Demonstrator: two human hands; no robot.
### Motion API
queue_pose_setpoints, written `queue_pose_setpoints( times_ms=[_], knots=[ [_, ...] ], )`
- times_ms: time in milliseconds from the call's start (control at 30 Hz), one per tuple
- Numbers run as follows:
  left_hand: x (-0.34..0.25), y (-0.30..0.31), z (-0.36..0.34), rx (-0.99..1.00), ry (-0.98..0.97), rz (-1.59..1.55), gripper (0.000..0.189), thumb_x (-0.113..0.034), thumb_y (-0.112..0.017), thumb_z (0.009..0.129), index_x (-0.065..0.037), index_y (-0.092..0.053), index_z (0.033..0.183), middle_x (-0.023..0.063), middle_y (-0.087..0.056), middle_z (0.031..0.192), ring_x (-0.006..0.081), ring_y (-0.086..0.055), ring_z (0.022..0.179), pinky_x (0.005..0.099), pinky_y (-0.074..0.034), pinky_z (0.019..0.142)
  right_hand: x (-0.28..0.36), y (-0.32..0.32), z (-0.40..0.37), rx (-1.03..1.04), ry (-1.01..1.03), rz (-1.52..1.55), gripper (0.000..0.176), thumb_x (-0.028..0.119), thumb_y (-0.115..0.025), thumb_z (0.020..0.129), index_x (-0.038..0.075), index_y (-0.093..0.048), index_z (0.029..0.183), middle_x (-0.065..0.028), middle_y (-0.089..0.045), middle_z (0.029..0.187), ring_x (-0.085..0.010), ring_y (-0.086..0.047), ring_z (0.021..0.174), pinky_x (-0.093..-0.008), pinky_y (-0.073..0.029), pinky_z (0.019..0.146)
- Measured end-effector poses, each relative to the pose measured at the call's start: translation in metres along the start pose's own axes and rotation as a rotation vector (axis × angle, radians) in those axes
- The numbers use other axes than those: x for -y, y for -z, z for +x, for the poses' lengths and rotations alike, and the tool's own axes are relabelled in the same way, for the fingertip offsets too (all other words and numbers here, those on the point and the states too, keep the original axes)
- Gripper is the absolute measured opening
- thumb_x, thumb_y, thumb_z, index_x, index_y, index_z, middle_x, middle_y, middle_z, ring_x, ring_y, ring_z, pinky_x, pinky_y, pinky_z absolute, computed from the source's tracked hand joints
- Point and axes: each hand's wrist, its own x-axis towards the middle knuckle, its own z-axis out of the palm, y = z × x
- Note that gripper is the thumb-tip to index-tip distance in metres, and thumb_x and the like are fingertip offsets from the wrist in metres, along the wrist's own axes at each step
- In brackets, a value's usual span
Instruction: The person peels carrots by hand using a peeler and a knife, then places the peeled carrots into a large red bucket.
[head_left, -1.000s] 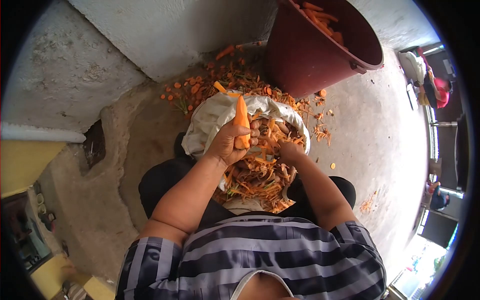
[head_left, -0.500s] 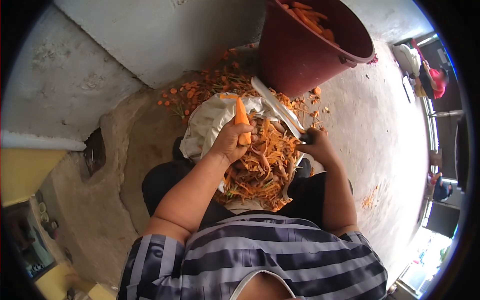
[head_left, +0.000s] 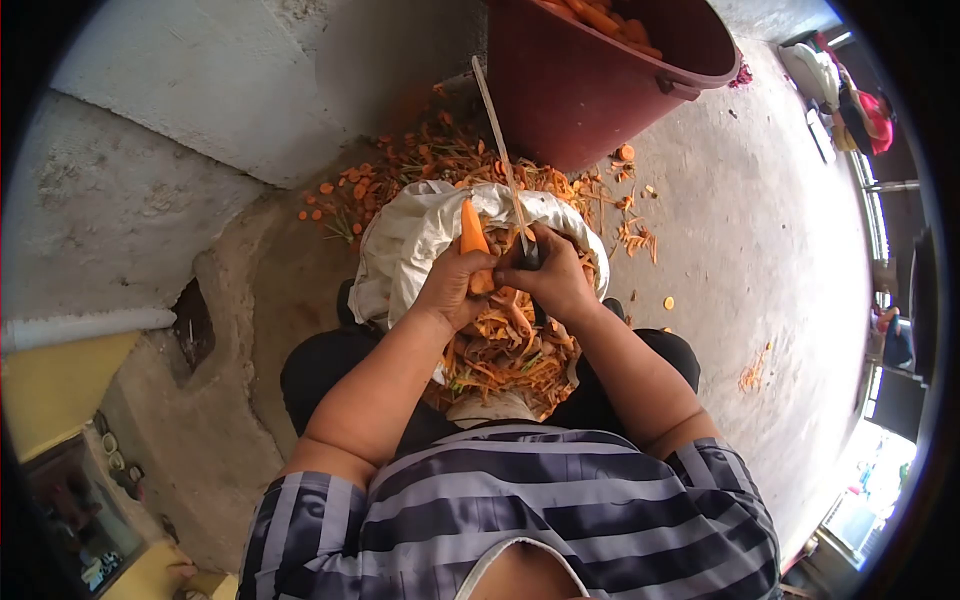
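My left hand [head_left: 455, 287] is wrapped round a peeled orange carrot [head_left: 472, 235], its tip pointing away from me. Close beside it, my right hand [head_left: 555, 275] grips the black handle of a long knife [head_left: 502, 145], whose blade points up and away, toward the red tub. Both hands are over an open white sack [head_left: 400, 235] between my knees. Orange and brown peelings [head_left: 505, 365] fill the sack.
A large dark red tub [head_left: 590, 100] with carrots stands beyond the sack. Carrot slices and scraps [head_left: 375, 190] lie on the floor by the wall. A person in red [head_left: 878, 122] is at the far right, and another person [head_left: 897, 340] is lower down.
My right hand has moved left with the knife, to beside the carrot. The blade now stands more upright. The view has shifted slightly, and the tub sits higher in it.
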Motion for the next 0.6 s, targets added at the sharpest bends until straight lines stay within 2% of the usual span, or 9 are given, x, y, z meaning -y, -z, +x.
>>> queue_pose_setpoints(
  times_ms=[67,200,300,433,533,600],
  knots=[
    [0.002,0.004,0.004,-0.002,-0.016,0.028,0.027,0.000,-0.053,0.070,-0.001,-0.048,0.096,0.0083,-0.053,0.089,0.0190,-0.055,0.082,0.0300,-0.046,0.071,0.002,0.004,0.004,0.025,-0.037,0.006,0.032,0.001,-0.070,0.062,-0.002,-0.054,0.089,-0.0065,-0.059,0.078,-0.0115,-0.056,0.068,-0.0235,-0.046,0.064],
    [0.002,0.000,0.006,-0.014,-0.003,0.018,0.027,0.000,-0.054,0.069,-0.003,-0.047,0.096,0.0073,-0.052,0.087,0.0182,-0.054,0.080,0.0296,-0.047,0.067,-0.005,0.011,0.008,0.046,-0.110,0.114,0.033,0.004,-0.071,0.062,-0.003,-0.054,0.089,-0.0072,-0.059,0.078,-0.0122,-0.056,0.068,-0.0233,-0.046,0.061],
    [0.001,0.003,0.006,-0.034,0.035,0.008,0.029,0.001,-0.054,0.069,-0.005,-0.045,0.095,0.0067,-0.051,0.085,0.0182,-0.054,0.075,0.0303,-0.048,0.062,-0.008,0.017,0.011,0.074,-0.233,0.192,0.024,0.003,-0.069,0.066,0.000,-0.053,0.084,-0.0055,-0.060,0.075,-0.0125,-0.056,0.068,-0.0246,-0.045,0.067],
    [0.002,0.002,0.006,-0.037,0.037,-0.008,0.029,0.001,-0.055,0.069,-0.005,-0.045,0.096,0.0076,-0.050,0.084,0.0175,-0.053,0.072,0.0300,-0.048,0.060,-0.010,0.023,0.012,-0.030,-0.175,0.219,0.032,0.002,-0.069,0.066,0.002,-0.053,0.094,-0.0027,-0.055,0.071,-0.0097,-0.053,0.063,-0.0216,-0.043,0.057],
    [0.001,0.000,0.004,-0.029,0.032,0.014,0.028,-0.001,-0.054,0.069,-0.004,-0.045,0.095,0.0078,-0.049,0.086,0.0164,-0.051,0.074,0.0279,-0.045,0.062,-0.008,0.027,0.012,-0.067,-0.077,0.165,0.035,0.008,-0.069,0.070,0.004,-0.051,0.100,-0.0006,-0.052,0.068,-0.0080,-0.049,0.058,-0.0199,-0.041,0.053],
    [0.002,0.000,0.003,-0.022,0.030,0.024,0.027,-0.001,-0.054,0.068,-0.003,-0.046,0.095,0.0078,-0.048,0.087,0.0157,-0.049,0.075,0.0271,-0.044,0.063,-0.016,0.030,0.013,-0.074,-0.113,0.283,0.036,0.016,-0.069,0.072,0.002,-0.051,0.100,-0.0005,-0.051,0.066,-0.0077,-0.048,0.056,-0.0205,-0.040,0.050]
  ],
)
